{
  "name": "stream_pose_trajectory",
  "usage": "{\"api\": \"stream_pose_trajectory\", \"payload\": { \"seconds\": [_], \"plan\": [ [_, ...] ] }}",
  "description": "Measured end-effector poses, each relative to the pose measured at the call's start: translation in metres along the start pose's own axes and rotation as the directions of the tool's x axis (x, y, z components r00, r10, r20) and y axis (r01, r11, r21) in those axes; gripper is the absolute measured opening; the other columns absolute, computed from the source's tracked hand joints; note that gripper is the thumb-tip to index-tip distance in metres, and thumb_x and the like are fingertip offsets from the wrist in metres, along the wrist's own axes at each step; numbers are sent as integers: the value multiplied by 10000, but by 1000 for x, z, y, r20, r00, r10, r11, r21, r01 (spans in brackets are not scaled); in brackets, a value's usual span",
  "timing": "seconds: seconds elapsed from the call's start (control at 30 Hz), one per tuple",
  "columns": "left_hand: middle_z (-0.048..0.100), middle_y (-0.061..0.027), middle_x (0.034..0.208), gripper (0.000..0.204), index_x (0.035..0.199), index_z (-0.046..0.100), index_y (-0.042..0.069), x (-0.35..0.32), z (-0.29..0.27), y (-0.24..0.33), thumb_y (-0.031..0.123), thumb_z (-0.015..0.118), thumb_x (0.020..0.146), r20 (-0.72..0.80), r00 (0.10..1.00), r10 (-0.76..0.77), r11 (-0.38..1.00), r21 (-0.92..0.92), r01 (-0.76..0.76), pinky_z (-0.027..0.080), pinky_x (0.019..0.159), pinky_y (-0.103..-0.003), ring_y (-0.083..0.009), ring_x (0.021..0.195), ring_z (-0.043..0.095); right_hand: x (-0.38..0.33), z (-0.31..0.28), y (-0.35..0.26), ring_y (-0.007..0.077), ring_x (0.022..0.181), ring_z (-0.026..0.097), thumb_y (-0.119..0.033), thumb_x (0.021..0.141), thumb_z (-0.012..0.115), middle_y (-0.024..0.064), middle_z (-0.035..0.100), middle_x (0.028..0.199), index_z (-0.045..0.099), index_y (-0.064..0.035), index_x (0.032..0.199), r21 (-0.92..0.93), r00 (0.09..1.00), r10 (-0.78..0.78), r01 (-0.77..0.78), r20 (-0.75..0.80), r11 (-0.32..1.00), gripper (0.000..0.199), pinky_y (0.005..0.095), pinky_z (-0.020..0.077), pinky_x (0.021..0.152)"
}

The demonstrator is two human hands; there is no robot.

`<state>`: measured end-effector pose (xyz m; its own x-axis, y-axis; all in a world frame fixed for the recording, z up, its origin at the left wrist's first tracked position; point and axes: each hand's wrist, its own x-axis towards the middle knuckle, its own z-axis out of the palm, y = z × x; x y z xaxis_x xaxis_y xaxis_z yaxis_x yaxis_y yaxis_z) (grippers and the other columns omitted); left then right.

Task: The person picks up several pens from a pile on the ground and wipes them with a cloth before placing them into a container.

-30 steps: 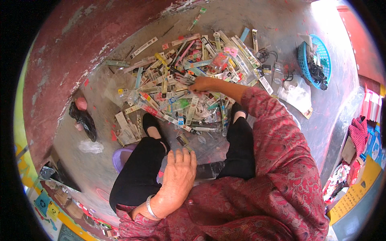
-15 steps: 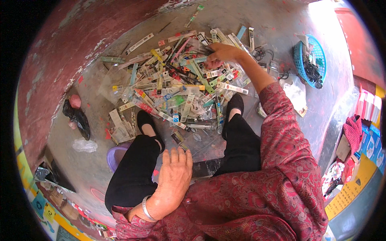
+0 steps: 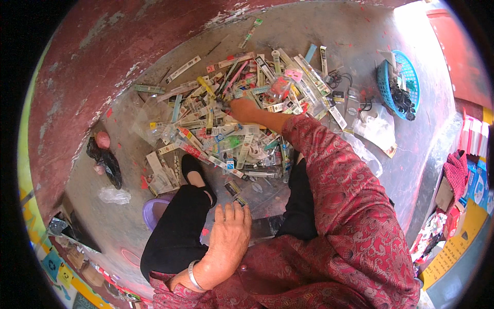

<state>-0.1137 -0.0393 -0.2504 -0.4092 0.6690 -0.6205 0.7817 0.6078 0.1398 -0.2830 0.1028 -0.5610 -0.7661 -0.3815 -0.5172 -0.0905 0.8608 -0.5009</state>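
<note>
1. The heap of packets, mostly long and narrow, spreads across the upper middle of the frame. The right hand was over its upper right half a second ago and is now at its centre, so the handling has shifted to another part of the heap.
2. The blue basket, holding dark pieces, stands at the upper right, well apart from both hands.
3. The right hand reaches in among the packets; its fingertips are blurred, so whether they grip anything cannot be told.
4. The left hand has stayed at lower middle, below the heap, fingers together; its palm is hidden, so its hold cannot be told.
5. A yellow strip lies up and left of the right hand.
6. A small dark packet lies just above the left fingertips.
</note>
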Motion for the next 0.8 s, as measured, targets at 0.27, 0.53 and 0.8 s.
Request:
{"api": "stream_pose_trajectory", "payload": {
  "seconds": [0.27, 0.53, 0.8],
  "plan": [
    [522, -171, 1129, 403, 1176, 490, 15, -3, -3, 1, 158, 445, 802, -3, 1000, -16, 1000, 10, 16, 319, 931, -432, -303, 1051, 477, -11, -5, -3, 375, 863, 576, -326, 768, 524, 214, 598, 887, 572, 6, 928, 143, 998, -48, 55, -50, 988, 372, 466, 465, 731],
    [513, -162, 1109, 417, 1158, 496, 14, -4, 2, 0, 164, 487, 769, -24, 999, -32, 999, 4, 32, 338, 912, -406, -290, 1034, 478, 10, -20, -11, 373, 797, 605, -180, 747, 534, 233, 604, 862, 575, 26, 847, 334, 867, 405, -304, -292, 892, 232, 425, 499, 683],
    [508, -185, 1166, 409, 1189, 480, 13, -4, 2, -1, 170, 430, 815, 19, 999, -35, 999, 0, 35, 314, 938, -449, -316, 1080, 472, 30, -9, -17, 334, 749, 626, -190, 723, 568, 210, 621, 791, 608, -2, 813, 192, 843, 388, -339, -372, 921, 212, 432, 501, 656]
  ]
}}
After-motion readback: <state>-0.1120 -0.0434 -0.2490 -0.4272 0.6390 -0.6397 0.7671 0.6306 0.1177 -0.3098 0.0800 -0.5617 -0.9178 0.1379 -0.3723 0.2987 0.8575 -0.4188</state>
